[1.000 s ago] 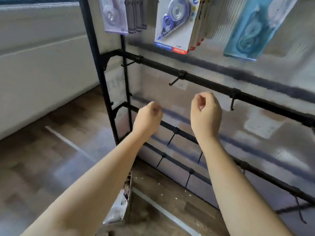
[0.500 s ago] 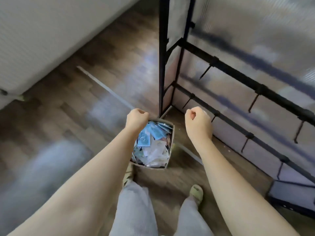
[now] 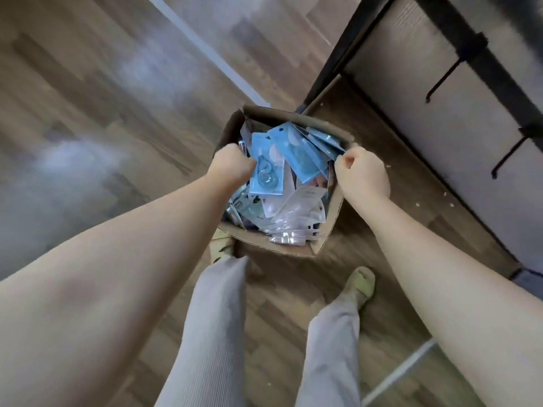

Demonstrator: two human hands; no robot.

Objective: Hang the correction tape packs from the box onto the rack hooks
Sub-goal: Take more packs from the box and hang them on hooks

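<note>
An open cardboard box [image 3: 283,248] stands on the floor in front of my feet, full of correction tape packs. Blue-backed packs [image 3: 266,168] lie on top at the far side and clear blister packs [image 3: 289,214] at the near side. My left hand [image 3: 230,165] hovers over the box's left rim with its fingers curled; I see nothing in its grip. My right hand [image 3: 363,175] is a fist at the right rim, its knuckles beside a blue pack's corner. The black rack [image 3: 482,58] runs along the right, with two empty hooks [image 3: 440,81] in sight.
Wood-pattern floor [image 3: 88,118] spreads to the left with a pale line across it. My legs in grey trousers [image 3: 217,333] and slippered feet [image 3: 363,284] stand just before the box. The rack's foot post [image 3: 329,71] meets the floor right behind the box.
My view swung down from the rack's hanging packs to the box. Both fists dropped from hook height to the box's rims.
</note>
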